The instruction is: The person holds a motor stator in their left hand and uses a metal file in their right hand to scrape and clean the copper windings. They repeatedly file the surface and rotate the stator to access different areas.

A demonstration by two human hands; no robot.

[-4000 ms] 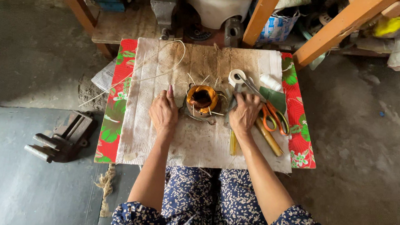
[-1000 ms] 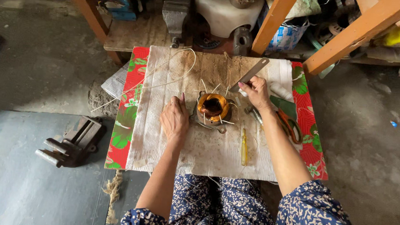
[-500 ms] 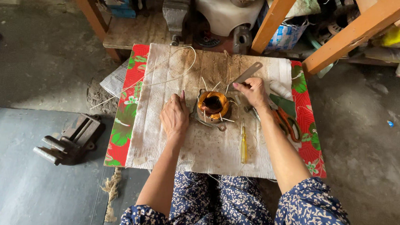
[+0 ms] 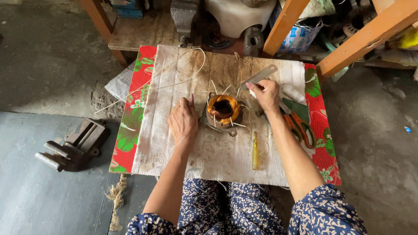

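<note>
Round copper-wound motor coil (image 4: pixel 223 109) with white slips sticking out, mid-cloth on stained white cloth (image 4: pixel 171 130). Left hand (image 4: pixel 183 121) resting loose beside it; right hand (image 4: pixel 266 94) pinching flat grey metal strip (image 4: pixel 261 75). Best bracing coil firmly, easing strip between windings gently, without nicking copper.

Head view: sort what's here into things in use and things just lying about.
In use:
- copper-wound coil, steadied by the left hand
- flat grey strip, held in the right hand

Lying about:
- yellow screwdriver
- orange scissors
- bench vise on the floor
- white cord
</note>
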